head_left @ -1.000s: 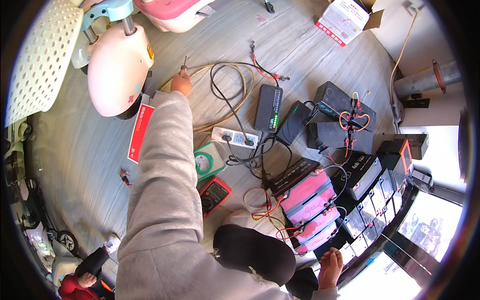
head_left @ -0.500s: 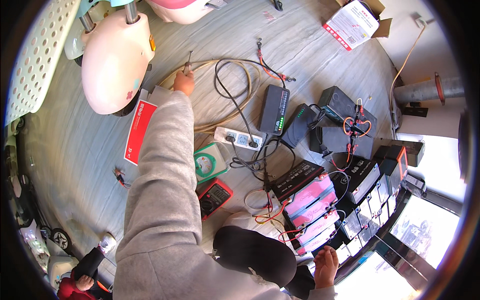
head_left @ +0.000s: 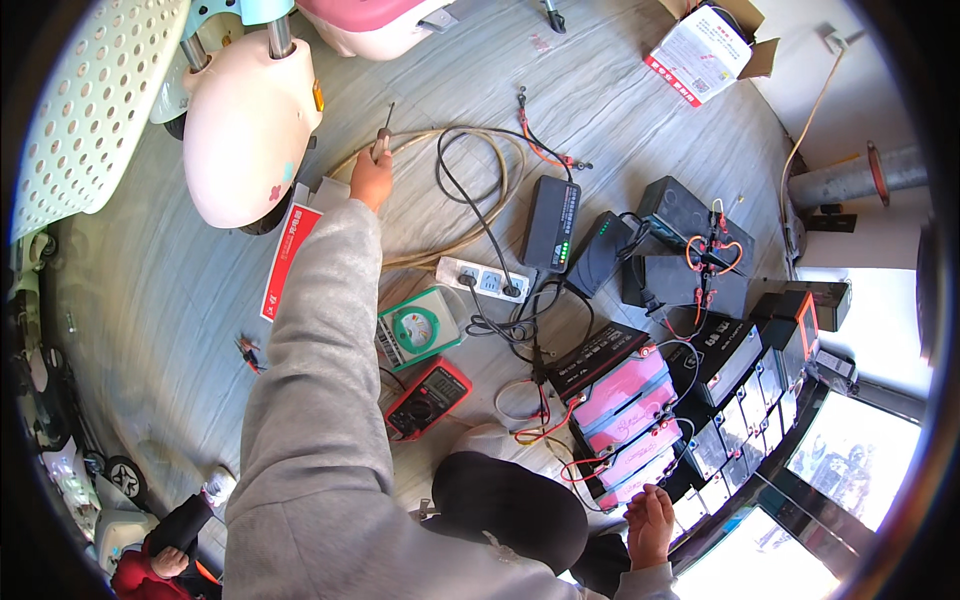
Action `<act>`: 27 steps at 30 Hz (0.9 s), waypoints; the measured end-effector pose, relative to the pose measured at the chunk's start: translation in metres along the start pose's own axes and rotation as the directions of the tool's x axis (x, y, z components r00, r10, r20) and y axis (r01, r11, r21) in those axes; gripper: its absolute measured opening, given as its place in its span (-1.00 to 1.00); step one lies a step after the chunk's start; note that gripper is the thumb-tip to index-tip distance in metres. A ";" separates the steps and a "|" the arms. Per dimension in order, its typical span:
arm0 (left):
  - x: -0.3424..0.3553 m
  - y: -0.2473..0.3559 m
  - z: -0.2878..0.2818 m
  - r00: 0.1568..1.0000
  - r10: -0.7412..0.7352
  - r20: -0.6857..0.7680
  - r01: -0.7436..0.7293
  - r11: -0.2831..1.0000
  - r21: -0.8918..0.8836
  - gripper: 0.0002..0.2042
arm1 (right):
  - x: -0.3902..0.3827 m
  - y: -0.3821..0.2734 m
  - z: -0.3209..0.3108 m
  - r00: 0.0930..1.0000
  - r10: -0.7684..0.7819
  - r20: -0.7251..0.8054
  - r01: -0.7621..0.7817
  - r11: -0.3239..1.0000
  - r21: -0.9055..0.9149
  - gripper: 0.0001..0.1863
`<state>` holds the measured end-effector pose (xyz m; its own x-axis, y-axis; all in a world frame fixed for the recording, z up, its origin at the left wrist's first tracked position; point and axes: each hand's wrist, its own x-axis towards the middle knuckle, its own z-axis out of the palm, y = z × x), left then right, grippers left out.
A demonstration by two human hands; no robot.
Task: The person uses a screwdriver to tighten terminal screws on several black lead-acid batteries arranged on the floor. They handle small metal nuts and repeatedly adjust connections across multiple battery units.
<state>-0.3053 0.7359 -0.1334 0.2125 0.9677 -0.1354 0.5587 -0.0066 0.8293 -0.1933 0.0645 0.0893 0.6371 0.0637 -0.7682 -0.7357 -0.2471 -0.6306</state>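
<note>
My left arm reaches far forward over the floor. At its end my left hand point(head_left: 371, 180) is closed round the handle of a screwdriver point(head_left: 385, 135), whose blade points away from me. Beside that hand lies a coil of tan cable point(head_left: 455, 240), and a red and white box point(head_left: 290, 262) shows partly behind my sleeve. My right hand point(head_left: 650, 522) hangs at the lower right with curled fingers, next to a pack of pink battery cells point(head_left: 630, 405); whatever is between its fingers, if anything, is hidden. A red multimeter point(head_left: 430, 398) lies near my knee, below a green-and-white package point(head_left: 415, 328).
A white power strip point(head_left: 485, 280) feeds black cords to a charger point(head_left: 550, 222) with lit green lights. Dark batteries point(head_left: 690, 280) with wires stand to the right. A pale pink scooter point(head_left: 250, 130) is at the upper left; another person's hand point(head_left: 170, 562) shows at the lower left.
The view has shifted slightly. My left arm has moved a little aside, showing more of the multimeter and the green-and-white package. The screwdriver stays in my left hand; my right hand has hardly moved.
</note>
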 end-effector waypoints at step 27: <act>0.012 -0.015 -0.002 1.000 0.010 0.009 -0.011 0.998 0.063 -0.61 | 0.009 0.003 0.000 0.995 0.096 -0.032 -0.096 0.995 -0.006 -0.83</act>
<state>-0.3127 0.7477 -0.1469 0.2253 0.9654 -0.1316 0.6060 -0.0331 0.7948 -0.1892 0.0641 0.0804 0.5705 0.0088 -0.8213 -0.7921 -0.2583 -0.5530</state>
